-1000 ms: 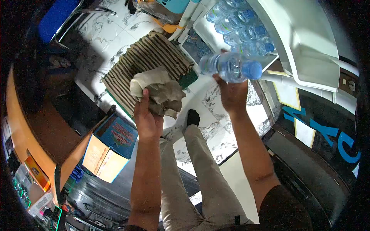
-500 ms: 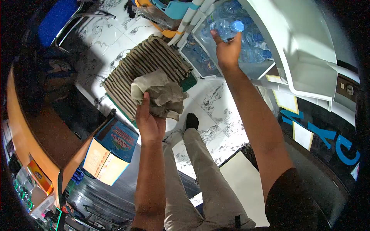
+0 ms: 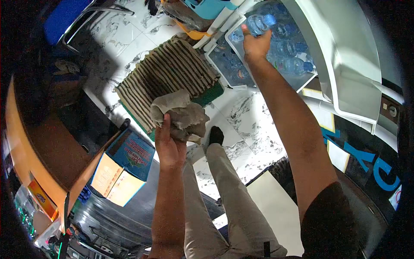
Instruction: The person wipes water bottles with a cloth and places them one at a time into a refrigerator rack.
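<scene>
A crumpled grey-beige cloth (image 3: 183,116) is in my left hand (image 3: 170,144), with the thumb pressed over its near side. Up at the top right, my right hand (image 3: 257,45) grips a clear plastic water bottle (image 3: 258,24) with a blue cap, its fingers partly hidden behind the bottle. The bottle is tilted over a white-edged bin (image 3: 302,84) that holds several more blue-capped bottles (image 3: 289,64). One of my feet, in a black sock, is on the tiles below the cloth.
A striped mat (image 3: 168,69) lies on the marbled tile floor (image 3: 237,114). An open blue carton (image 3: 131,155) stands at the left beside an orange-brown desk (image 3: 32,151). White shelving (image 3: 345,64) rises at the right. A blue chair (image 3: 64,17) is at the top left.
My right hand and the bottle have shifted slightly up in the view. My left hand still holds the cloth, which sits slightly lower and to the right. The whole view has tilted a little.
</scene>
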A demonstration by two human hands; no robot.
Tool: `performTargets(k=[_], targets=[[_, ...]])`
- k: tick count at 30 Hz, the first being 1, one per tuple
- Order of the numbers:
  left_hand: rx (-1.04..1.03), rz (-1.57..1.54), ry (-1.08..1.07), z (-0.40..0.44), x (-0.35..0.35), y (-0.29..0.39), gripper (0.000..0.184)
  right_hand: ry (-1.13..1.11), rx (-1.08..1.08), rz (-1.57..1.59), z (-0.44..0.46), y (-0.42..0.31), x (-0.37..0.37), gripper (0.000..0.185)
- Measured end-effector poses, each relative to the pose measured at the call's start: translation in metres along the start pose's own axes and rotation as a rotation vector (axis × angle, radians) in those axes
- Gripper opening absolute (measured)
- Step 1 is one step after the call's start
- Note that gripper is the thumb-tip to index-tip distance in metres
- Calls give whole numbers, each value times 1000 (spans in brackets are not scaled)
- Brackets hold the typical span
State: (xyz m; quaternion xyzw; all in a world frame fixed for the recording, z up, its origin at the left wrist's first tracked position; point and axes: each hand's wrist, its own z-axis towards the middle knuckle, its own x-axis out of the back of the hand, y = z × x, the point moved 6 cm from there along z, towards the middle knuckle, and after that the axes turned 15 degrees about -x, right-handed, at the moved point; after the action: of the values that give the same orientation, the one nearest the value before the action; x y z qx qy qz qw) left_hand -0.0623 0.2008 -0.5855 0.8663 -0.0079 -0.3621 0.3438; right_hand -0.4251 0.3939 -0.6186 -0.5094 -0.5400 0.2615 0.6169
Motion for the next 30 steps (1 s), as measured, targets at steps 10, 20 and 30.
performTargets(k=[10,20,30], targets=[[34,49,27,-9,6,6,42,5,-159,-105,7,6,-11,80],[15,93,55,-15,16,11,49,12,-35,-469,-11,5,-7,78],[-14,34,22,-27,15,39,47,-151,-125,-37,-25,19,26,56]])
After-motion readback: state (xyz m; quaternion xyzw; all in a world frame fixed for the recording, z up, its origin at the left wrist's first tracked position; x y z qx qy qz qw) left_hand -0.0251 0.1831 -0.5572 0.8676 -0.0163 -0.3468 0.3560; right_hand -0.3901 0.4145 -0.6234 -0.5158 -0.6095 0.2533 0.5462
